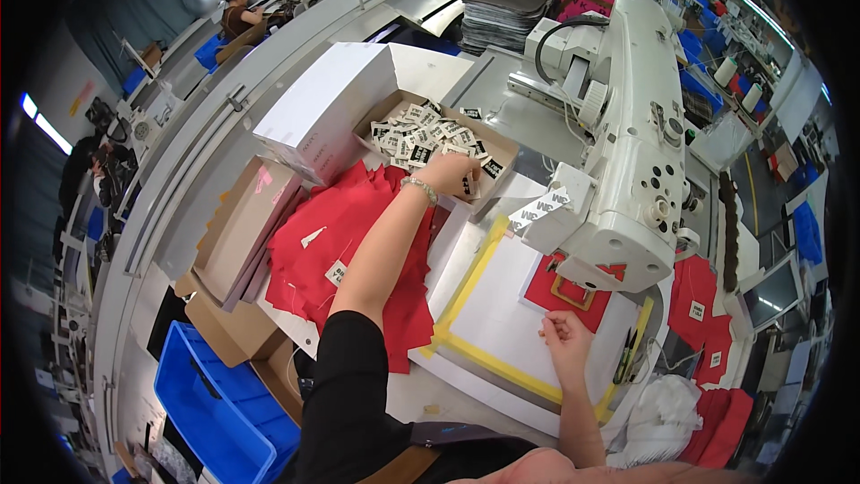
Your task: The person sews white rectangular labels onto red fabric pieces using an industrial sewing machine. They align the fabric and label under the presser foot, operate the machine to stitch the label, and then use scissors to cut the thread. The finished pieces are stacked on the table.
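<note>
My left hand (451,174) reaches into the near right side of a cardboard box of small fabric labels (421,138), cream and black with print. Its fingers are closed at the edge of one label (468,185). My right hand (566,337) is at the near edge of a red fabric piece (582,312), its fingers curled together; whatever they may hold is hidden. That red piece lies under the head of a white sewing machine (618,215), with a yellowish frame (573,292) on top of it. Below my left forearm spreads a pile of red fabric pieces (358,242), one bearing a label.
A white box (327,99) and an open cardboard tray (242,233) stand left of the labels. Yellow tape (466,287) edges the white work board. Finished-looking red pieces (694,305) lie at right, near white cloth (658,417). A blue bin (215,403) is lower left. Other people sit farther off.
</note>
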Demonstrator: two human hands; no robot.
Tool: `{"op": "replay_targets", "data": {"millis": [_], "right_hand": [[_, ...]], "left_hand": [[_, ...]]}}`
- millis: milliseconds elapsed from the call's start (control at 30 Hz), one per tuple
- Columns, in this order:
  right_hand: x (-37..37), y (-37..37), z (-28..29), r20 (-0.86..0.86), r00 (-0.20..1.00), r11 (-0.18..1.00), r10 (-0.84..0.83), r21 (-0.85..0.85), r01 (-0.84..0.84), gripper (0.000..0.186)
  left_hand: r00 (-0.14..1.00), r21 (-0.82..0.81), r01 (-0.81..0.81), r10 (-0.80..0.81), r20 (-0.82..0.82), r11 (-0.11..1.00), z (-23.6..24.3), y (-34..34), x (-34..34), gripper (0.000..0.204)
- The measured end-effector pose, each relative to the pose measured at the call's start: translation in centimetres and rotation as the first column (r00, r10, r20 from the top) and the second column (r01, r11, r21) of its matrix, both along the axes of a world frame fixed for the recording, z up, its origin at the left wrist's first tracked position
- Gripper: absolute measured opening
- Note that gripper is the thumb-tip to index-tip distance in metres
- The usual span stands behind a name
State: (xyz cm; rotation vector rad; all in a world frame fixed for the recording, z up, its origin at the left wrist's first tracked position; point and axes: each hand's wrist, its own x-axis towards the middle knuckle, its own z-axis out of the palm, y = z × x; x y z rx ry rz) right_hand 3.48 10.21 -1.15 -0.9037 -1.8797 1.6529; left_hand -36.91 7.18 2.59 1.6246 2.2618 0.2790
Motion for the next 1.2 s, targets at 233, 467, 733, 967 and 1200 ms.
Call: {"op": "replay_targets", "data": {"millis": [233,467,733,967,1200], "right_hand": [[0.2,0.3,-1.2,-0.021,0.999,0.998,-0.033,0.055,0.034,0.007],[0.0,0.2,-1.2,-0.033,0.999,0.995,-0.030,0.097,0.033,0.006],[-0.5,-0.3,0.4,-0.009,1.000,0.996,-0.020,0.088,0.021,0.005],[0.5,0.1,1.0,-0.106,0.991,0.982,0.081,-0.164,-0.098,0.025],[0.7,-2.2,1.4,-0.209,0.977,0.953,0.043,-0.285,-0.103,0.065]], "left_hand": [[0.885,0.440,-0.017,0.219,-0.412,0.898,0.3,-0.4,-0.7,0.020],[0.997,0.229,0.065,-0.074,0.031,0.971,2.4,-3.0,2.2,0.009],[0.854,0.276,0.417,-0.269,-0.446,0.866,-0.8,-5.8,4.1,0.012],[0.743,0.076,0.567,-0.470,-0.476,0.820,3.2,-11.7,12.9,0.012],[0.689,0.187,0.679,-0.528,-0.496,0.710,2.4,-15.1,25.9,0.012]]}}
